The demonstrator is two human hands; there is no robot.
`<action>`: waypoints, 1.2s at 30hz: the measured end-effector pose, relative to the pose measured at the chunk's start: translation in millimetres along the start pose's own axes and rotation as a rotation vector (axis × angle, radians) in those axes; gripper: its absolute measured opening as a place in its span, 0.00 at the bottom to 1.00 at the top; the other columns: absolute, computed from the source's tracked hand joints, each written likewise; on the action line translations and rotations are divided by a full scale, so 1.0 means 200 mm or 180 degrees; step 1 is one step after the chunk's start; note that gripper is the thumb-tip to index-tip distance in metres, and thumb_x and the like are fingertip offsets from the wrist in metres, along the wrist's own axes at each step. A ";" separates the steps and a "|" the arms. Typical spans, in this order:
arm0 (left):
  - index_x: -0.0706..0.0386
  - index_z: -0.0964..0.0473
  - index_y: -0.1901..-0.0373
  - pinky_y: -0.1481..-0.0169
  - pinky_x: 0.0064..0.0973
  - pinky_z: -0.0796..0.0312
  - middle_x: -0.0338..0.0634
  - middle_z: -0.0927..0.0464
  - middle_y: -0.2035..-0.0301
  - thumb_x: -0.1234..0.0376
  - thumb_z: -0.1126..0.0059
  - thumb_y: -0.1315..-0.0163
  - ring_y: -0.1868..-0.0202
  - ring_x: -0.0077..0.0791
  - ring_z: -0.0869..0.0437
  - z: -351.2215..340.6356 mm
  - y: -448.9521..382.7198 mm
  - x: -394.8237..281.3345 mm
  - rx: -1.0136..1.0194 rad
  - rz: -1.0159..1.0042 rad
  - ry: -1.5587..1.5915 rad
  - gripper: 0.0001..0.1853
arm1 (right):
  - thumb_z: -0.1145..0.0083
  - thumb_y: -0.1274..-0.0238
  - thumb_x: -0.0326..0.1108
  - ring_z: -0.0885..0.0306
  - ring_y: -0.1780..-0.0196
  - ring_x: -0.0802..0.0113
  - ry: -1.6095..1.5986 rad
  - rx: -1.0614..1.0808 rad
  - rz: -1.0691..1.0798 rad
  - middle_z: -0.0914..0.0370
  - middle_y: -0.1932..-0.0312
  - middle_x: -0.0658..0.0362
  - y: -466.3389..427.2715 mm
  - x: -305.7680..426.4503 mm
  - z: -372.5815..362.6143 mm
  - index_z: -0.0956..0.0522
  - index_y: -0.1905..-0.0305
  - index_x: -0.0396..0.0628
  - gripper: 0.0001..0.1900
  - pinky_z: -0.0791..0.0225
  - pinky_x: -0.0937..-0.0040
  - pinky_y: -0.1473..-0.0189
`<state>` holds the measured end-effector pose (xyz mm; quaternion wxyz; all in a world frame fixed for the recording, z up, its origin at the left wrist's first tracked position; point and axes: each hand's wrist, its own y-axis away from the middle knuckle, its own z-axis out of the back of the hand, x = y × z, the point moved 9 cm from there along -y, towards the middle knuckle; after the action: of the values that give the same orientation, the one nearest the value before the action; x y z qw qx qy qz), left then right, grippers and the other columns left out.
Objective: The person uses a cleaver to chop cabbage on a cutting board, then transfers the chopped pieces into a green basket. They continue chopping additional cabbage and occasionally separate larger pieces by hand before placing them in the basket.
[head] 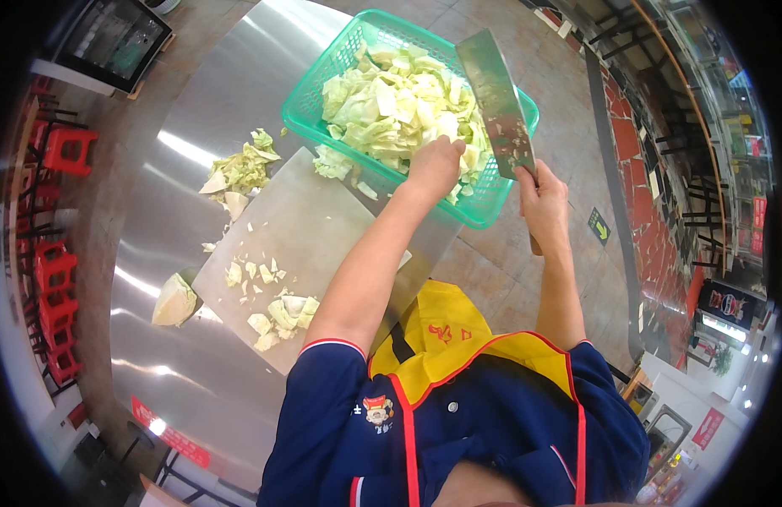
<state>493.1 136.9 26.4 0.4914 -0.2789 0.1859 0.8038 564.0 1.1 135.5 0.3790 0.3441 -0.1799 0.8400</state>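
My right hand (546,206) grips the handle of a Chinese cleaver (495,95), its broad blade upright with bits of cabbage stuck to it. The blade hangs over the right side of a green plastic basket (315,127). Chopped cabbage (391,108) fills that basket in a heap. Against the near side of the heap is my left hand (436,166), fingers curled; whether it holds a piece is hidden. Left of the basket lies a pale cutting board (289,228), with cabbage chunks (286,320) and small scraps on it.
The steel table (194,114) carries the board and basket. On its left are a pile of cabbage leaves (245,171) and a cabbage wedge (175,301). Red plastic stools (71,152) stand beyond the table. Tiled floor (492,272) shows to the right.
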 end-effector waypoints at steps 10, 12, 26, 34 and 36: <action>0.61 0.27 0.47 0.41 0.43 0.32 0.55 0.31 0.47 0.70 0.34 0.48 0.45 0.53 0.29 0.56 1.39 0.40 -0.2753 0.1239 -0.0230 0.25 | 0.50 0.30 0.31 0.39 0.84 0.82 -0.1173 0.1740 -0.0679 0.35 0.85 0.66 0.39 0.13 -0.45 0.27 0.67 0.40 0.08 0.47 0.78 0.82; 0.60 0.33 0.39 0.35 0.49 0.39 0.60 0.39 0.40 0.65 0.31 0.49 0.38 0.58 0.36 0.52 1.82 0.46 -0.2634 0.1824 -0.0776 0.34 | 0.48 0.31 0.30 0.39 0.85 0.82 -0.0930 0.2107 -0.0625 0.34 0.85 0.65 0.51 0.12 -0.61 0.27 0.67 0.40 0.07 0.47 0.78 0.83; 0.56 0.48 0.27 0.31 0.64 0.53 0.67 0.55 0.30 0.43 0.30 0.52 0.29 0.72 0.54 0.31 2.07 0.83 -0.3014 0.2529 -0.0751 0.55 | 0.47 0.30 0.40 0.34 0.86 0.76 -0.0650 0.3315 -0.1193 0.31 0.86 0.63 1.10 -0.07 -1.39 0.30 0.66 0.41 0.13 0.41 0.75 0.84; 0.54 0.22 0.49 0.38 0.49 0.39 0.50 0.30 0.44 0.53 0.30 0.53 0.43 0.55 0.33 0.47 1.85 1.01 -0.3000 0.2043 -0.0942 0.29 | 0.47 0.30 0.40 0.32 0.86 0.75 -0.1249 0.3563 -0.1171 0.30 0.87 0.62 1.20 0.22 -1.74 0.29 0.66 0.39 0.14 0.37 0.73 0.83; 0.54 0.22 0.49 0.39 0.46 0.38 0.48 0.29 0.45 0.57 0.29 0.54 0.45 0.52 0.31 0.46 1.85 1.00 -0.3264 0.1980 -0.0818 0.28 | 0.47 0.31 0.40 0.33 0.86 0.75 -0.1296 0.3553 -0.1230 0.30 0.88 0.62 1.21 0.23 -1.73 0.29 0.67 0.40 0.14 0.37 0.74 0.82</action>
<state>65.8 162.0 -18.8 0.0555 -0.3134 -0.2126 0.9239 205.3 62.6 -83.2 0.2453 0.6698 0.2829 0.6412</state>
